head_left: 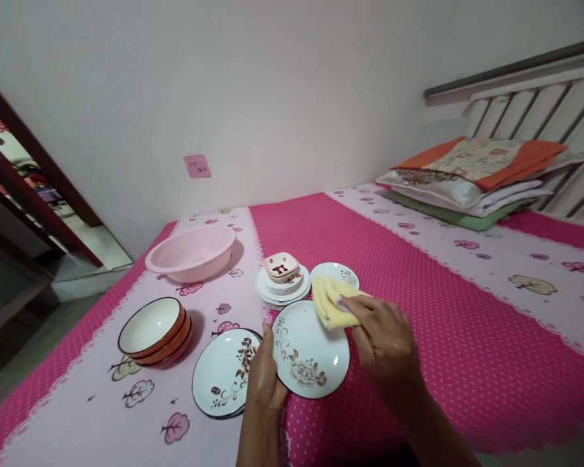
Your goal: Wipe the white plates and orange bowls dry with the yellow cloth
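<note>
My left hand (264, 373) grips the left rim of a white plate (311, 350) with a brown flower pattern and a dark edge, its thumb on the rim. My right hand (384, 337) is closed on a folded yellow cloth (333, 301), which lies over the plate's upper right edge. Left of my left hand lies a small stack of matching flowered plates (224, 373), partly covered by the hand. Behind the held plate, another white plate (338, 272) rests on the bedspread, partly hidden by the cloth.
A stack of smaller white plates (263, 292) carries a square patterned bowl (281, 264). Orange-brown bowls (153, 327) are stacked at left, with a pink basin (194, 253) behind them. Folded bedding and cushions (481, 172) lie at the far right, beside the headboard (564, 123).
</note>
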### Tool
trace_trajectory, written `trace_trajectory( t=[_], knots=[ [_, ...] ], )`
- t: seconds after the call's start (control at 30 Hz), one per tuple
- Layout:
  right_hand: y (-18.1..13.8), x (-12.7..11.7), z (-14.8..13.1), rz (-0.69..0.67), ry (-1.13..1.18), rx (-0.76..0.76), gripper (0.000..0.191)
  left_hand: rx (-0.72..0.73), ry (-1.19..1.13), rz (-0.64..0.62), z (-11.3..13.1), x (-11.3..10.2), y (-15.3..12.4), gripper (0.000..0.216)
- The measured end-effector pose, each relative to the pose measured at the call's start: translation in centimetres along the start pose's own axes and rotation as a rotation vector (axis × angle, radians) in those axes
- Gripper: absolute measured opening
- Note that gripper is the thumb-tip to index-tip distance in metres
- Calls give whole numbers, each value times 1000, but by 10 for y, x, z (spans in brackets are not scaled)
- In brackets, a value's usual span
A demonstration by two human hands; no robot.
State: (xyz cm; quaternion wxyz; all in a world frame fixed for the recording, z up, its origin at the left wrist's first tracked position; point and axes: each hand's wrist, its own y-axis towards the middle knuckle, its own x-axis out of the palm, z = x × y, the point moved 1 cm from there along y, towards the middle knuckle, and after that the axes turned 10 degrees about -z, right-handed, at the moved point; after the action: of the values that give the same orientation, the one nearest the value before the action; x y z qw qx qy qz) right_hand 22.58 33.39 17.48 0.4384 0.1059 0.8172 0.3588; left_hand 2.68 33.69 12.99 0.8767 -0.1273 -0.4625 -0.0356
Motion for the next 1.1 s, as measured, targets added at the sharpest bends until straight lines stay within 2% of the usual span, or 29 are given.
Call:
trace_trajectory(
  t=[0.13, 0.23, 0.43, 0.57, 0.67, 0.77, 0.87, 0.97, 1.1],
  knots=[
    [-6, 26, -12, -131, 52, -43, 44, -33, -36, -75, -7, 3, 1, 57],
    [-9, 40, -17, -263, 178, -50, 43, -21, -46, -58, -8, 3, 1, 54],
    [-11, 38, -34, -578, 497, -129, 33, -32, -75, -9, -1, 0, 0, 49],
    [-22, 32, -31, -802, 483, -128, 37, 34, -21, 8, 9, -2, -1, 50],
    [-27, 23, -16, -802, 364, -98, 37, 122, 5, 66, 17, -6, -2, 50],
    [-21, 14, 3, -681, 217, -17, 35, 207, 2, 174, 24, -11, 0, 53],
    [-12, 18, 15, -609, 24, 103, 36, 313, -5, 255, 32, -15, 1, 52],
    [-18, 41, 15, -713, -119, 173, 32, 332, -51, 234, 35, -16, 0, 53],
    [-38, 62, 10, -871, -72, 142, 21, 347, -77, 217, 34, -16, 0, 54]
  ],
)
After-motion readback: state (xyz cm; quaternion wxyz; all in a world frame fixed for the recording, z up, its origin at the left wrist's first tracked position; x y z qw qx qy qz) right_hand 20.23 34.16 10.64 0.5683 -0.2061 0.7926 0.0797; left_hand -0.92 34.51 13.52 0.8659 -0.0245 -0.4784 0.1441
